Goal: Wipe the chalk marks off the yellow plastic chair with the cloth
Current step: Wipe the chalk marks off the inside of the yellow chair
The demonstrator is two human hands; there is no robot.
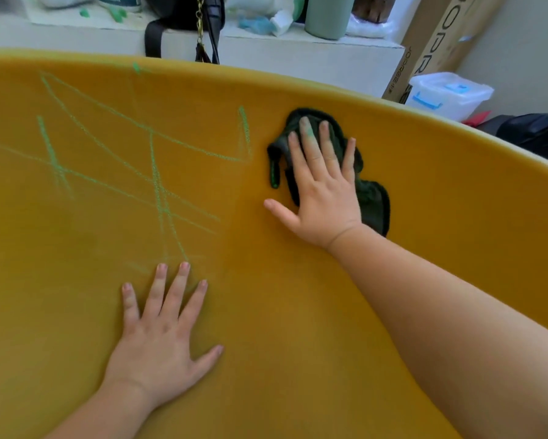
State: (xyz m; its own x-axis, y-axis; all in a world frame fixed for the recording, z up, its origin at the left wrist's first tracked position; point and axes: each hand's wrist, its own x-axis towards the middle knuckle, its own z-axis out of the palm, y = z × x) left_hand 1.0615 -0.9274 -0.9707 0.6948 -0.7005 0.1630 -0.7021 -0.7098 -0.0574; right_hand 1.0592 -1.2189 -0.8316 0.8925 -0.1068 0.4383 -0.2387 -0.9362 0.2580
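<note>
Up near the far rim of the yellow plastic chair [425, 217], the crumpled dark green cloth [369, 198] lies flat under the right hand [322, 191], fingers straight and pressing. Green chalk marks [154, 172] cross the surface leftward; the left hand [158, 340] rests splayed below them.

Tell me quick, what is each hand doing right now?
Left hand: open, fingers spread flat on the yellow chair, holding nothing.
Right hand: open, straight fingers pressing the dark cloth against the chair.
</note>
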